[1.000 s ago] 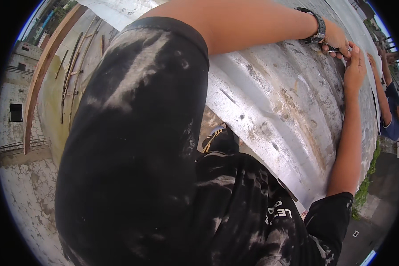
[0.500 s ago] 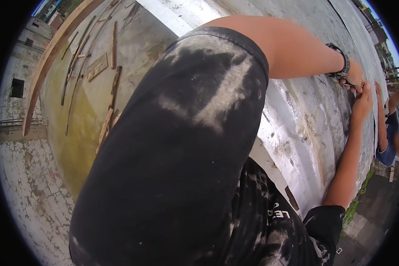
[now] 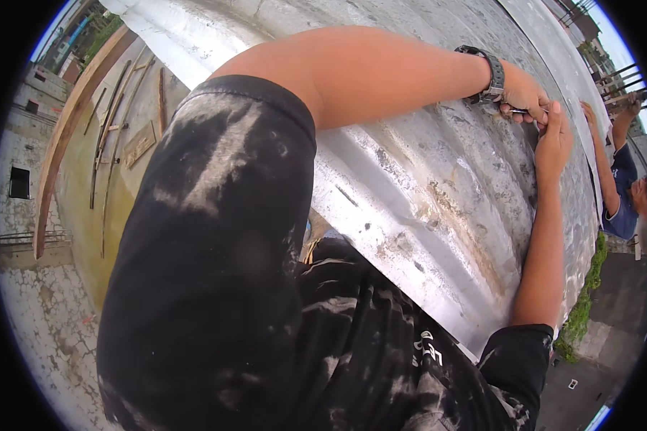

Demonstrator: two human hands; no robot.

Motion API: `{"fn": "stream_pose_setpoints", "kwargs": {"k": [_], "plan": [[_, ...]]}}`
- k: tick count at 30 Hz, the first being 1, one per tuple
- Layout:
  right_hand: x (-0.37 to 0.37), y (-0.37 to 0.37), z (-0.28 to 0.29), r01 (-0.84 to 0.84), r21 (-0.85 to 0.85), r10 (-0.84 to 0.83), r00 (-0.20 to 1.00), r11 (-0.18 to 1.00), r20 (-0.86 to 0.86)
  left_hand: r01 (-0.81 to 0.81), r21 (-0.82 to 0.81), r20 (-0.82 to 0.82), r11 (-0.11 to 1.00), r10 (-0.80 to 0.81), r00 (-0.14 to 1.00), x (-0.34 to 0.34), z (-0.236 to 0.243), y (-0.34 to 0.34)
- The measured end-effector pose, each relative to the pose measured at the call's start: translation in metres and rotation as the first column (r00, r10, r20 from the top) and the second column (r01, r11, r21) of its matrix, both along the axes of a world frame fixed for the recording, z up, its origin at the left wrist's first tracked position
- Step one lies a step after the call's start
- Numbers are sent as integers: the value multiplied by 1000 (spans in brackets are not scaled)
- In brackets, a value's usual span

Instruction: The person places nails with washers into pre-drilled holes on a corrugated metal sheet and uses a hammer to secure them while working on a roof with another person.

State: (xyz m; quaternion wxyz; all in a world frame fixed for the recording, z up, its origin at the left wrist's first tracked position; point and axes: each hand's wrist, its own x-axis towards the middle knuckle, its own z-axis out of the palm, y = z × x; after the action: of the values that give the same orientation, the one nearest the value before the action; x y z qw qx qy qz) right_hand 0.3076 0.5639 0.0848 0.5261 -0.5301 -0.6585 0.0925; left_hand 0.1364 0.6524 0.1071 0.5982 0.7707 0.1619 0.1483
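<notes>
My left hand [image 3: 522, 91], with a black watch on its wrist, is closed around a short, thin metal piece [image 3: 529, 111] whose kind I cannot make out. My right hand [image 3: 554, 147] meets it from below, its fingers together at the end of that piece. Both hands are over the corrugated metal sheet [image 3: 438, 208], close to its far right edge. My left arm bends across the top of the view, and my right arm reaches up along the sheet. What lies under the fingers is hidden.
Beyond the sheet's right edge, another person in a dark blue shirt [image 3: 623, 176] reaches up with bare arms. A wooden beam [image 3: 72, 129] curves at the left. Timber strips and a board [image 3: 139, 144] lie on a lower surface. Green plants [image 3: 582, 309] grow below the right edge.
The view has shifted, so more of the metal sheet shows and my hands appear further left. Both hands stay together at the thin piece. The other person's hand has moved lower, near their head.
</notes>
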Motion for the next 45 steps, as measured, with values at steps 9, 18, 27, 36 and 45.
{"fn": "stream_pose_setpoints", "kwargs": {"k": [9, 18, 27, 36, 45], "plan": [[-6, 1, 7, -60, -9, 59, 996, 998, -66, -47, 47, -8, 998, 47, 999, -8, 9, -9], [2, 0, 2, -5, -12, 5, 999, 1000, -42, -70, 75, -40, 995, 73, 997, -6, 9, -15], [-2, 2, 7, 23, -35, -24, 998, 999, -50, -85, 106, -15, 991, 87, 996, -9, 13, -13], [-17, -9, 11, -121, -43, 116, 988, 992, -98, -94, 6, -92, 996, 94, 991, -26, 29, -30], [1, -18, 19, -76, -24, 75, 997, 997, -17, -129, -12, -143, 992, 126, 982, -11, 40, -37]]}}
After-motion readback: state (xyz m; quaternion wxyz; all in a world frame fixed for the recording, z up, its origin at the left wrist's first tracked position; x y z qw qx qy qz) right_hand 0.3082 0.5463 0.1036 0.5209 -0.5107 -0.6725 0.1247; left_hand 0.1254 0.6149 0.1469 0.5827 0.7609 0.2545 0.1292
